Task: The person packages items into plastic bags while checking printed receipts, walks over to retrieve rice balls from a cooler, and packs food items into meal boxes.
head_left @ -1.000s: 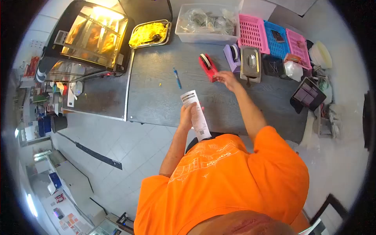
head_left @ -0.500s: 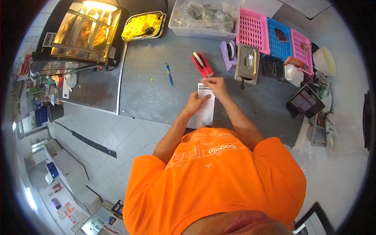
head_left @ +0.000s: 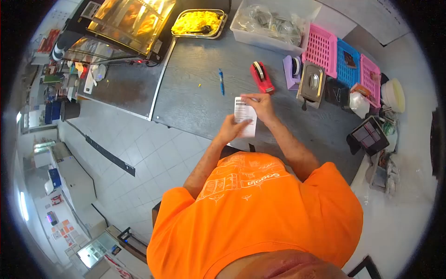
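A printed paper slip [head_left: 244, 117] is held upright between both hands near the front edge of the dark table. My left hand [head_left: 230, 128] grips its lower left side, thumb across the print. At the slip's top right corner, the fingers of my right hand [head_left: 261, 106] are pinched together. Just beyond that hand stands a red tape dispenser [head_left: 262, 78]. Left of the dispenser lies a blue pen [head_left: 221, 82]. Whether a piece of tape is between the right fingers is too small to tell.
Farther back are a tray of yellow food [head_left: 197, 22], a clear bin of bags [head_left: 272, 28] and a heated display cabinet [head_left: 130, 23]. To the right are a purple dispenser [head_left: 291, 74], a lidded metal container [head_left: 311, 83], pink and blue baskets [head_left: 348, 60] and a small screen [head_left: 368, 136].
My right hand has left the red dispenser and come to the top of the slip. The slip's lower end now sits higher, and the whole view has shifted.
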Motion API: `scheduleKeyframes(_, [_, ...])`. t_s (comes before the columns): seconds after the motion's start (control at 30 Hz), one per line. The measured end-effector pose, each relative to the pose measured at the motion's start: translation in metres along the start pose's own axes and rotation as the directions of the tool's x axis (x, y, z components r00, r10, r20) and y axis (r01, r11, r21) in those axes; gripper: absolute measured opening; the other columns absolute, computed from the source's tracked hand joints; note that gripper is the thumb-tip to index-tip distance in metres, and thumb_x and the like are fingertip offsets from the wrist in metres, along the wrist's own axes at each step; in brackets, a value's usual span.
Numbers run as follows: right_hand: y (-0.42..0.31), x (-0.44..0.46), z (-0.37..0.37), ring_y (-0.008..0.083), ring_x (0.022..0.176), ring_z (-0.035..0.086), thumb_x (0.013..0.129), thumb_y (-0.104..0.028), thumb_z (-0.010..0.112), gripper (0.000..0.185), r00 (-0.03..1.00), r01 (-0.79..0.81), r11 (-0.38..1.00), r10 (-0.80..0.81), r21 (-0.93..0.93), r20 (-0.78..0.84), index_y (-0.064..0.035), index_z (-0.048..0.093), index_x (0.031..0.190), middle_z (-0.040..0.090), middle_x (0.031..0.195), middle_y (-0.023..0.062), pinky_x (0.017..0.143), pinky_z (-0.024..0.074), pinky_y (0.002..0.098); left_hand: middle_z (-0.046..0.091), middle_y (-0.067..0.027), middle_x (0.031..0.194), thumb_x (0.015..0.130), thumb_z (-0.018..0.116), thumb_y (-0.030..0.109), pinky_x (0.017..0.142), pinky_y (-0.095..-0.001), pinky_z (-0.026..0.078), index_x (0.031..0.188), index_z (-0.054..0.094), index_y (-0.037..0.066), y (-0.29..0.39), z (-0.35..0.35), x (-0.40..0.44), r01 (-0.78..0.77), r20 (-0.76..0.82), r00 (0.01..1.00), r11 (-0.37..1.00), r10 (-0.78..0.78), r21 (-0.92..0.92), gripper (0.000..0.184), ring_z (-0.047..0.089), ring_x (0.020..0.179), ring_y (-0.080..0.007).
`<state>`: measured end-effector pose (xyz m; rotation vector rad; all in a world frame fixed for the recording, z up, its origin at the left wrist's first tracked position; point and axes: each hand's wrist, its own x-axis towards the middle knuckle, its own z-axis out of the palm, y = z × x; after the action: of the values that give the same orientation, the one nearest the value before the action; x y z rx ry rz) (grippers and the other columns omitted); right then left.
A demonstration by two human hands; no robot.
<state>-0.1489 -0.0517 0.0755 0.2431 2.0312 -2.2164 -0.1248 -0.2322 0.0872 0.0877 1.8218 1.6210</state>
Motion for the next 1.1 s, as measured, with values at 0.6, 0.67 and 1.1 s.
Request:
scheduleKeyframes(0.6, [0.093, 0.037, -0.098, 0.0152, 0.069, 0.058, 0.08, -0.022, 0.073, 0.018, 0.956, -0.108, 0.892, 0.215, 0.439, -0.201, -0.0055, 0.071, 0.088, 0.065, 0.078, 0.0004, 0.063, 0.0447, 0.0278, 0.061, -0.0027, 0.116, 0.099, 0.053, 0.031, 0.099, -0.0481, 0.046, 0.122, 0.053, 0.012, -0.057, -0.191, -0.12, -0.176, -0.261, 0.96, 0.505, -0.103, -0.845, 0.03, 0.058, 0.11, -0.0208])
scheduleKeyframes(0.67, [0.125, 0.035, -0.107, 0.0156, 0.068, 0.059, 0.08, -0.018, 0.072, 0.015, 0.948, -0.097, 0.991, 0.062, -0.097, -0.312, -0.0047, 0.07, 0.087, 0.066, 0.08, 0.0031, 0.062, 0.0458, 0.0299, 0.061, -0.0026, 0.118, 0.099, 0.054, 0.03, 0.1, -0.0475, 0.045, 0.122, 0.053, 0.012, -0.055, -0.207, -0.115, -0.151, -0.22, 0.971, 0.476, -0.093, -0.867, 0.029, 0.056, 0.114, -0.0207])
scheduleKeyframes(1.1, [0.149, 0.03, 0.0, 0.0061, 0.046, 0.039, 0.092, -0.015, 0.06, 0.013, 0.757, -0.467, 0.542, 0.654, 0.699, -0.002, -0.0093, 0.053, 0.083, 0.051, 0.067, -0.0009, 0.042, 0.0305, 0.023, 0.061, -0.002, 0.118, 0.097, 0.058, 0.03, 0.1, -0.0442, 0.046, 0.12, 0.055, 0.014, -0.02, -0.225, -0.018, 0.229, 0.206, 0.973, 0.488, -0.101, -0.842, 0.029, 0.055, 0.115, -0.0196])
